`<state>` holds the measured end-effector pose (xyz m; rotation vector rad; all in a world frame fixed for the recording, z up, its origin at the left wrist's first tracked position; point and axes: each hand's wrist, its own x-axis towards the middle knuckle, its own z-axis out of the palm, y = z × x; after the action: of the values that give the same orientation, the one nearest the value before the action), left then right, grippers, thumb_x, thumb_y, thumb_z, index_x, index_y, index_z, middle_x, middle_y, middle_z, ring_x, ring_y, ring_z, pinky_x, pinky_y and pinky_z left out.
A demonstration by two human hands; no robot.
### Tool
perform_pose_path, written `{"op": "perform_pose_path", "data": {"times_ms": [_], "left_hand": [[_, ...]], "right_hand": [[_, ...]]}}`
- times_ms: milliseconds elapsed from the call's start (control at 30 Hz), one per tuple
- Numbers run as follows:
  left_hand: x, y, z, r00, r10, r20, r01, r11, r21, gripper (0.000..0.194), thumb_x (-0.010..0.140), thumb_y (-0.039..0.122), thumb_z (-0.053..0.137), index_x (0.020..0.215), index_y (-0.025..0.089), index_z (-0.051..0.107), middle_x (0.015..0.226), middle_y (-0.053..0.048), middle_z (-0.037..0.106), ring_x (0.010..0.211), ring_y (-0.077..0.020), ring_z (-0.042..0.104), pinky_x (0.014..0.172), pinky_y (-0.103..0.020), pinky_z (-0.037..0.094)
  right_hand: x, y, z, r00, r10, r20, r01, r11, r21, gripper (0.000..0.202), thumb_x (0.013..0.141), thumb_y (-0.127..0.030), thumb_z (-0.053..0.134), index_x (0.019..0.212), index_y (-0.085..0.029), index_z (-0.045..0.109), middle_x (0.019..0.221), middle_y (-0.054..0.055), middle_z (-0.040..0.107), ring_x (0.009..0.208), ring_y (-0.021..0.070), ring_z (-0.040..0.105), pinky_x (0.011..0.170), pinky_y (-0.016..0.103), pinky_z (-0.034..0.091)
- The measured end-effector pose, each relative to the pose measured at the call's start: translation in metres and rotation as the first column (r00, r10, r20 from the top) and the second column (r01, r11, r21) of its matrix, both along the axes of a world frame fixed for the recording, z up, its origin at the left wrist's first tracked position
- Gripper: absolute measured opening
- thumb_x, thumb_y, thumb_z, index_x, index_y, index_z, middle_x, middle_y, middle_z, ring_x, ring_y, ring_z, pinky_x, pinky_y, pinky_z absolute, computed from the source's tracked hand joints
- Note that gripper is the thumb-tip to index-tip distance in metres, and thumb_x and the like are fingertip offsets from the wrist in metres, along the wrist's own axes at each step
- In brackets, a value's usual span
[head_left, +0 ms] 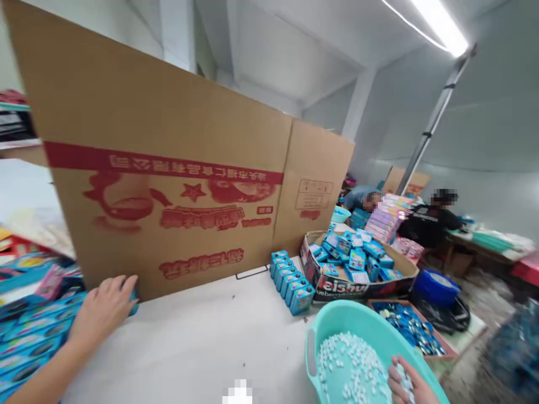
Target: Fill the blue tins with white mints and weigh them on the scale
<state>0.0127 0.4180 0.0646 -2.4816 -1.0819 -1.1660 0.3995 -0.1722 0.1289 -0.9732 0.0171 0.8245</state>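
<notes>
My left hand (pixel 105 306) is closed round a small blue box (pixel 134 303), of which only the right edge shows, in front of the cardboard. Beside that hand, at the left, lie several rows of blue boxes (pixel 36 336). At the lower right my right hand (pixel 408 381) is cupped round some small white pieces (pixel 405 380) inside a turquoise basin (pixel 332 314). More white pieces (pixel 357 359) are spread over the basin's bottom. A short row of blue boxes (pixel 290 283) stands on the white table (pixel 202 348), behind and left of the basin.
Tall cardboard (pixel 168 168) stands along the table's back. Behind the basin sits an open carton (pixel 357 292) heaped with blue boxes; a shallow tray (pixel 446 350) of blue, shiny pieces is at its right. A blue tape roll (pixel 438 286) lies beyond. Two people work in the background.
</notes>
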Motion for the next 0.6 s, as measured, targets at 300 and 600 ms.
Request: {"op": "perform_pose_path", "data": {"times_ms": [300,600], "left_hand": [[0.196,-0.155,0.047,0.879,-0.388,-0.278,0.334,0.915,-0.225,0.035,0.084,0.042,0.053,0.109,0.019,0.057,0.114,-0.013,0.061,0.110,-0.0288,0.052,0.096,-0.042,0.043],[0.352,-0.259,0.027,0.795,-0.463,-0.392,0.257,0.842,-0.474,0.099,0.065,0.071,0.066,0.143,0.021,0.033,0.155,-0.017,0.025,0.144,-0.0401,0.015,0.115,-0.055,0.019]], "right_hand": [[-0.028,-0.021,0.001,0.992,-0.013,0.128,0.048,0.959,-0.281,0.033,0.076,-0.047,0.071,0.085,-0.020,0.055,0.060,-0.007,0.043,0.042,0.0018,0.027,0.037,0.014,0.020],[-0.028,-0.029,-0.002,0.816,0.435,0.381,-0.162,0.804,-0.572,0.050,0.081,-0.070,0.049,0.078,-0.020,0.052,0.054,-0.008,0.027,0.049,0.0083,0.022,0.046,0.023,0.017]]}}
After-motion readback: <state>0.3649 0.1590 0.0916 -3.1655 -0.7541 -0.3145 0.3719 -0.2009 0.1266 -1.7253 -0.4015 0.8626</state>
